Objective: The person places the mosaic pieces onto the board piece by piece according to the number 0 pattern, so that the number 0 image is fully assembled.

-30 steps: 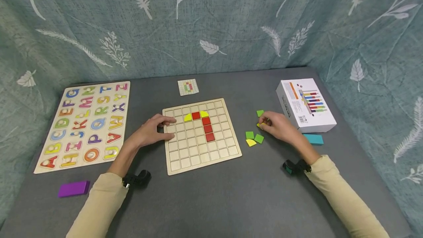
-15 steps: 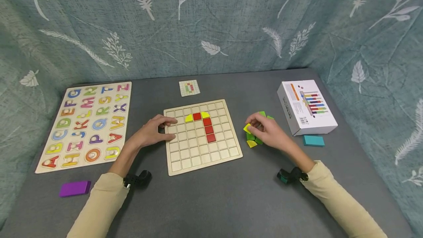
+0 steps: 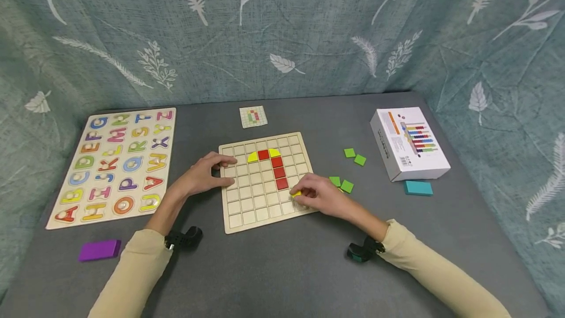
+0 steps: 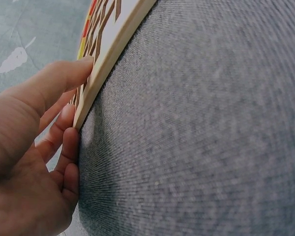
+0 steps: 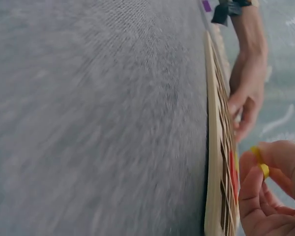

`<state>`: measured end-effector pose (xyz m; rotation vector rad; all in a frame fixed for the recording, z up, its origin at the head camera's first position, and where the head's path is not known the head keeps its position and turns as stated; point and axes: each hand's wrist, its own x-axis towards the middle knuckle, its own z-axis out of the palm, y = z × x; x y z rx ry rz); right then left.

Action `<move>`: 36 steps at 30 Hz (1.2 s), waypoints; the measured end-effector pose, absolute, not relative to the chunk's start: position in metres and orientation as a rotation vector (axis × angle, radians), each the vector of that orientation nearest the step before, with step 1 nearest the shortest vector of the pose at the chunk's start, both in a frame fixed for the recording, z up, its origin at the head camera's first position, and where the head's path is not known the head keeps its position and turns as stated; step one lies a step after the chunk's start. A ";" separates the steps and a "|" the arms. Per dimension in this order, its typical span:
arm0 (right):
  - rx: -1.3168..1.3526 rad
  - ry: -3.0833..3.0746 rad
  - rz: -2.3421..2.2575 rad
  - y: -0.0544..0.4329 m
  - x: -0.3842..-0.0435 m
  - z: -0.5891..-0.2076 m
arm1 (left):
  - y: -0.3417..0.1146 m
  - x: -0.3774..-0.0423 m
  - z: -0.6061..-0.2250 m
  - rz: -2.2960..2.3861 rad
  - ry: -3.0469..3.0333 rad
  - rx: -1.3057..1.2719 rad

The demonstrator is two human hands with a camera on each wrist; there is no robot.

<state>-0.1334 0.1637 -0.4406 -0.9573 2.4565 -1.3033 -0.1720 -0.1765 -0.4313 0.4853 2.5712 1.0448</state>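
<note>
A wooden grid board point(image 3: 247, 212) lies mid-table, bearing a column of red square tiles point(image 3: 279, 172), another red tile and two yellow rounded-corner tiles point(image 3: 274, 152). My left hand point(image 3: 206, 173) rests on its left edge, thumb and index finger spread on the surface. In the left wrist view, the thumb touches the board's frame point(image 4: 101, 73) and the lower fingers curl beside it. My right hand point(image 3: 324, 195) pinches a yellow tile point(image 5: 263, 170) between thumb and fingertips, over the board's right part below the red column. Its exact shape is mostly hidden by the fingers.
Several green square tiles point(image 3: 347, 186) lie right of the board. A small pattern card point(image 3: 253, 117) is behind it. An alphabet puzzle board point(image 3: 115, 166) and purple block point(image 3: 99, 250) are left; a white abacus box point(image 3: 410, 144) and teal block point(image 3: 419, 188) are right.
My right hand has picked the yellow tile up from the loose tiles and carried it left over the board. My left hand stays at the board's left edge.
</note>
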 end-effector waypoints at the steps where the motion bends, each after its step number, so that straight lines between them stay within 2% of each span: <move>1: -0.964 2.459 -1.278 0.160 -0.134 -0.441 | -0.176 -0.172 -0.431 1.044 2.572 0.483; 22: -1.188 2.675 -0.797 0.132 -0.145 -0.435 | -0.174 -0.176 -0.429 1.023 2.582 0.456; 30: -1.438 2.644 -0.771 0.136 -0.150 -0.440 | -0.175 -0.175 -0.429 1.022 2.572 0.438; 36: -1.627 2.684 -0.589 0.140 -0.152 -0.435 | -0.176 -0.174 -0.431 1.037 2.562 0.443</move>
